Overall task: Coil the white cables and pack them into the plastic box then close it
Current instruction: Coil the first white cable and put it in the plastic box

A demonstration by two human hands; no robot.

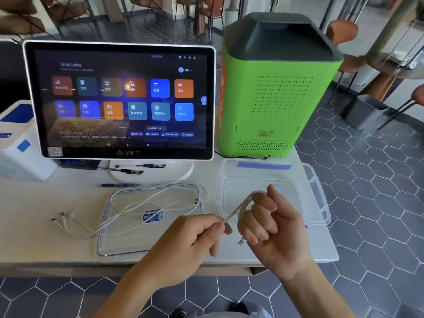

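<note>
A white cable [238, 208] runs between both hands just above the table's front edge. My right hand [273, 228] has it looped around the fingers, its plug end [242, 242] hanging below. My left hand [195, 235] pinches the same cable taut. The open clear plastic box [298, 180] stands behind my right hand, with nothing in it. Its clear lid [114, 237] lies flat to the left. More white cable [146, 203] sprawls loose over the lid, with a three-headed plug end [63, 219] on the table.
A touchscreen terminal [121, 99] stands behind the lid, with pens [119, 185] at its base. A green machine [275, 88] sits behind the box. A white device [20, 138] is at far left. The table's edge drops to tiled floor at right.
</note>
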